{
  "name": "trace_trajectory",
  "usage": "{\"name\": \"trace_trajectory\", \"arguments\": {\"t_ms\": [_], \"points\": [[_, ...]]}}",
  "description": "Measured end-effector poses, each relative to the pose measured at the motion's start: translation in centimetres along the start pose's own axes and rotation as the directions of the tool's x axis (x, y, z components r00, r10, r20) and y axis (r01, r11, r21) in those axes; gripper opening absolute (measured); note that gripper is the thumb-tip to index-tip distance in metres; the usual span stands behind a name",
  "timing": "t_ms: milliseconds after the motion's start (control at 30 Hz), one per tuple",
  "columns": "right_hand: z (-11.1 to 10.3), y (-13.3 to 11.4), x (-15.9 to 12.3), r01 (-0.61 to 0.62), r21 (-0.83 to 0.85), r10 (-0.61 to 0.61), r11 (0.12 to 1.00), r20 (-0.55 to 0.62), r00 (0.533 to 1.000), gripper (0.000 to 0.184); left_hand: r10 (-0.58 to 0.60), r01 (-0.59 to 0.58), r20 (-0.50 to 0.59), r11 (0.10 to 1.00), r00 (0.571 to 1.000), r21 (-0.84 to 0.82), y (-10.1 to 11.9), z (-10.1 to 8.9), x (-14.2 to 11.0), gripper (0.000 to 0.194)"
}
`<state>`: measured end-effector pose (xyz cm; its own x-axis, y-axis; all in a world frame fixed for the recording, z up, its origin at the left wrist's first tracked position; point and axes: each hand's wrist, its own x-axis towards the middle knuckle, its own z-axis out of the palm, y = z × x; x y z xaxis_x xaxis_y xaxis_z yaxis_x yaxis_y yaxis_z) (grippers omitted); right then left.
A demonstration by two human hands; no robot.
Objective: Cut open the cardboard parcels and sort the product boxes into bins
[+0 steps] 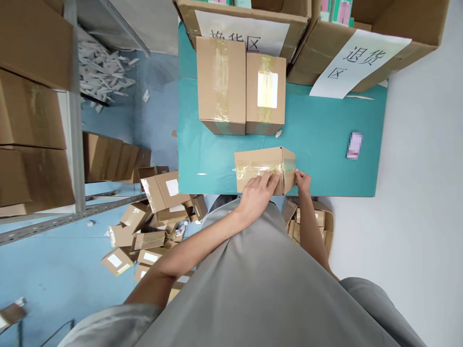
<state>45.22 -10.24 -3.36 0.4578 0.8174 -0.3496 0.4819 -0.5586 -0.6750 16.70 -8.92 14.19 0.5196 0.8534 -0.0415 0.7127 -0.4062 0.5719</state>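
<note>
A small cardboard box (257, 156) lies near the front edge of the teal table, clear packing tape (249, 170) running along its top and over its right end. My left hand (256, 195) rests on top of this box, fingers stretched out over the tape and the near edge. At the right end of the box, my right hand (303, 183) is closed in a pinch by the edge. Whatever is between those fingertips is too small to make out. Behind stand two taped cardboard boxes, a larger one (208, 82) and one with a white label (266, 96).
Two open cartons with paper signs, a left carton (186, 19) and a right carton (415, 58), stand at the back of the table (318, 125). A blurred pinkish item (354, 145) lies right. Discarded boxes (148, 241) cover the floor left, beside a loaded metal rack (76, 144).
</note>
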Motion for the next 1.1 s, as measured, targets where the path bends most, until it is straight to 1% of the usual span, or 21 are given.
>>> {"name": "trace_trajectory", "arguments": {"t_ms": [100, 200, 267, 433, 533, 633, 733, 800, 867, 933, 1000, 1100], "points": [[0.1, 0.0, 0.2, -0.047, 0.011, 0.048, 0.999, -0.060, 0.997, 0.070, 0.013, -0.012, 0.036, 1.000, 0.999, -0.008, -0.2, -0.4, 0.1, 0.058], [-0.1, -0.2, 0.1, -0.071, 0.027, 0.072, 0.997, -0.060, 0.996, 0.070, -0.013, 0.013, 0.028, 1.000, 1.000, -0.021, -0.5, -1.3, 0.1, 0.045], [-0.2, -0.4, 0.0, -0.078, 0.036, 0.079, 0.996, -0.046, 0.996, 0.070, -0.046, 0.046, 0.003, 0.999, 0.999, -0.025, -0.9, -2.0, 0.0, 0.043], [-0.4, -1.4, -0.6, -0.091, 0.089, 0.091, 0.992, 0.002, 0.996, 0.072, -0.163, 0.154, -0.092, 0.983, 0.982, -0.099, -2.6, -3.9, -1.1, 0.054], [-0.2, -2.5, -1.3, -0.076, 0.135, 0.072, 0.988, 0.039, 0.997, 0.069, -0.289, 0.272, -0.124, 0.952, 0.949, -0.138, -4.6, -4.5, -2.2, 0.054], [0.5, -4.3, -2.6, -0.049, 0.157, 0.038, 0.986, 0.071, 0.997, 0.060, -0.423, 0.403, -0.129, 0.902, 0.897, -0.157, -8.2, -4.4, -3.5, 0.051], [2.2, -7.2, -4.4, -0.029, 0.169, 0.006, 0.985, 0.130, 0.991, 0.048, -0.547, 0.528, -0.134, 0.835, 0.826, -0.153, -13.2, -3.6, -4.8, 0.045], [3.5, -9.4, -5.7, -0.004, 0.114, -0.015, 0.994, 0.171, 0.985, 0.040, -0.640, 0.616, -0.112, 0.765, 0.760, -0.186, -16.5, -3.0, -5.5, 0.041], [4.4, -11.7, -6.9, 0.022, -0.017, -0.019, 1.000, 0.173, 0.985, 0.033, -0.737, 0.688, -0.055, 0.653, 0.674, -0.318, -19.3, -2.5, -6.0, 0.034], [4.8, -14.0, -7.9, 0.046, -0.138, -0.023, 0.989, 0.163, 0.986, 0.030, -0.786, 0.704, -0.028, 0.567, 0.617, -0.428, -21.3, -2.2, -6.4, 0.029], [4.7, -16.1, -8.9, 0.084, -0.201, -0.049, 0.976, 0.172, 0.984, 0.028, -0.808, 0.698, -0.060, 0.542, 0.587, -0.468, -22.8, -2.1, -6.8, 0.028], [4.7, -19.9, -10.8, 0.204, -0.259, -0.145, 0.944, 0.231, 0.962, 0.026, -0.838, 0.702, -0.122, 0.517, 0.532, -0.489, -24.7, -2.3, -7.7, 0.028]]}}
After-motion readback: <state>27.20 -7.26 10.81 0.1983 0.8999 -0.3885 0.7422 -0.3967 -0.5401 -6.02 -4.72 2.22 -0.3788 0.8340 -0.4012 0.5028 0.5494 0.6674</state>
